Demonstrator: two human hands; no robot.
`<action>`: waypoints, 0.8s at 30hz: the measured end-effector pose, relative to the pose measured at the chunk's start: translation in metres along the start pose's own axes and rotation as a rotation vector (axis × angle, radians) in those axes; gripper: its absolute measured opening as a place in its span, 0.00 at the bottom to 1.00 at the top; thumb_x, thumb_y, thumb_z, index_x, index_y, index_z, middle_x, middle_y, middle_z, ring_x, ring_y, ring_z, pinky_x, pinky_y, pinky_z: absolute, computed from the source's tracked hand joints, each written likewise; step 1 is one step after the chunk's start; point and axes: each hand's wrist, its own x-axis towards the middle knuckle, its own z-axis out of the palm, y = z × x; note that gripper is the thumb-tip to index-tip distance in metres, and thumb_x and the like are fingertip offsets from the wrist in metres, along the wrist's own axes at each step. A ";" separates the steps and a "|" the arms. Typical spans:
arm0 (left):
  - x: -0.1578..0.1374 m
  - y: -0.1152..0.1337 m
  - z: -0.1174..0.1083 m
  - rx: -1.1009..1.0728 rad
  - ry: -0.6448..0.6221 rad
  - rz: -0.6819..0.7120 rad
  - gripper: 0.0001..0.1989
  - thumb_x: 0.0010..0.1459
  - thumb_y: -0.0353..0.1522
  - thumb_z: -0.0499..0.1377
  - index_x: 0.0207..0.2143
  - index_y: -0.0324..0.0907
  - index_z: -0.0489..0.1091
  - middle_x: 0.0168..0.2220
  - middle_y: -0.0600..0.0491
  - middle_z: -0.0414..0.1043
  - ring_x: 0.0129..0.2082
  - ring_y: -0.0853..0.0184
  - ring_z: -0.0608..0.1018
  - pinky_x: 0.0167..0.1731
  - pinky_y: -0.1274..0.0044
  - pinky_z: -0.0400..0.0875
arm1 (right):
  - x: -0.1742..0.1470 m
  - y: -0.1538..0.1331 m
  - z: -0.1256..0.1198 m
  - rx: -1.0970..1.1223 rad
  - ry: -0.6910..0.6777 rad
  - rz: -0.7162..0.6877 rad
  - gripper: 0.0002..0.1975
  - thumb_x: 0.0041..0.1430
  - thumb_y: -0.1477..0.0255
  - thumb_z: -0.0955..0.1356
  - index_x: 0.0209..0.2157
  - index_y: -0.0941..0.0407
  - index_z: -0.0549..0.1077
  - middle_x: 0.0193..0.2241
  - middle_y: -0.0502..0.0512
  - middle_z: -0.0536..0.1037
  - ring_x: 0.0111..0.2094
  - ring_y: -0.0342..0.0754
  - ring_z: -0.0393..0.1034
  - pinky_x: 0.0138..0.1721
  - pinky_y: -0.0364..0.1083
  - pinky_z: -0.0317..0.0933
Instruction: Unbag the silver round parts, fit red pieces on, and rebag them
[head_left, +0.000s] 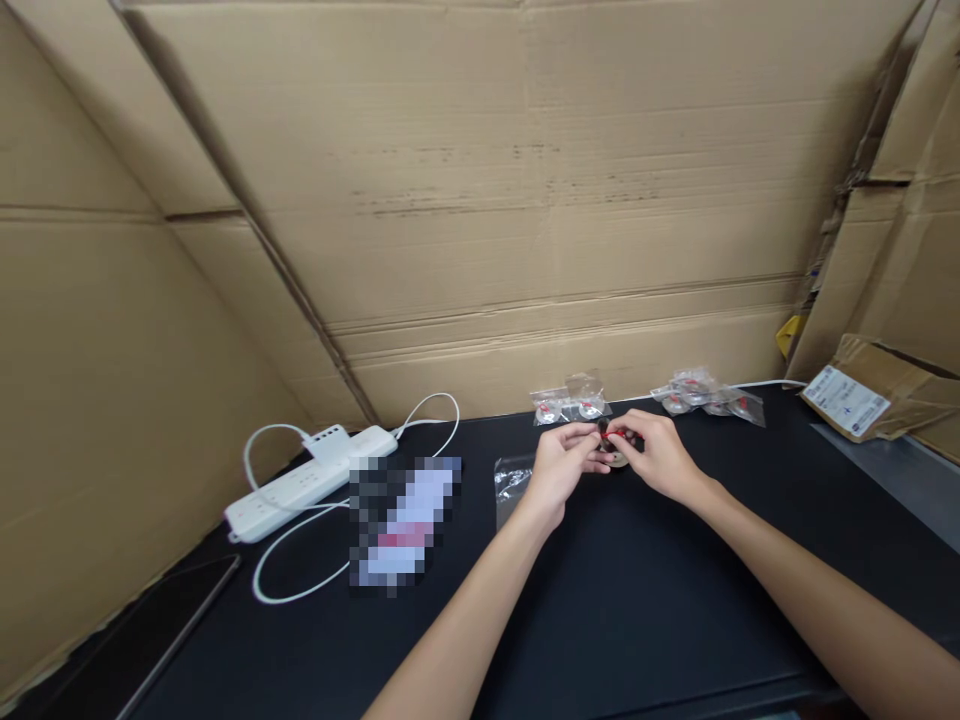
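Pinching a small round piece (618,460) between both hands, right of and below the frame's centre, you keep it low over the black table (645,600), probably so it has little way to fall. Your left hand (559,460) has its fingers closed on the piece's left side, seemingly to steady it, while your right hand (656,450) has thumb and fingertips gripping a red part (615,434) on it; fingers hide the exact contact. A clear plastic bag (514,485) lies just left of your left hand, within easy reach. Two bagged discs (591,405) and a bagged pile (697,395) sit along the cardboard wall (525,250), which likely keeps them beyond your working fingers. At left, the power strip (300,490) stands well apart from your forearms.
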 end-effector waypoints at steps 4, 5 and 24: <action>0.000 -0.001 0.000 0.003 -0.013 0.012 0.06 0.55 0.24 0.61 0.36 0.31 0.72 0.26 0.47 0.75 0.25 0.64 0.80 0.28 0.73 0.78 | 0.001 -0.002 -0.001 -0.011 -0.007 0.007 0.06 0.60 0.76 0.66 0.34 0.56 0.75 0.28 0.51 0.73 0.28 0.43 0.67 0.31 0.42 0.60; 0.000 -0.002 0.000 0.002 -0.016 0.015 0.06 0.55 0.25 0.62 0.36 0.31 0.72 0.26 0.47 0.75 0.25 0.64 0.80 0.28 0.73 0.78 | 0.001 -0.003 -0.001 -0.013 -0.009 0.008 0.06 0.60 0.75 0.66 0.34 0.56 0.76 0.28 0.52 0.73 0.27 0.44 0.67 0.31 0.43 0.61; 0.006 -0.012 -0.004 0.047 0.019 0.036 0.05 0.52 0.23 0.62 0.34 0.32 0.72 0.30 0.48 0.74 0.21 0.68 0.79 0.26 0.74 0.79 | -0.001 -0.006 0.003 -0.013 -0.027 0.022 0.06 0.59 0.77 0.66 0.33 0.56 0.75 0.28 0.53 0.73 0.28 0.44 0.68 0.31 0.43 0.61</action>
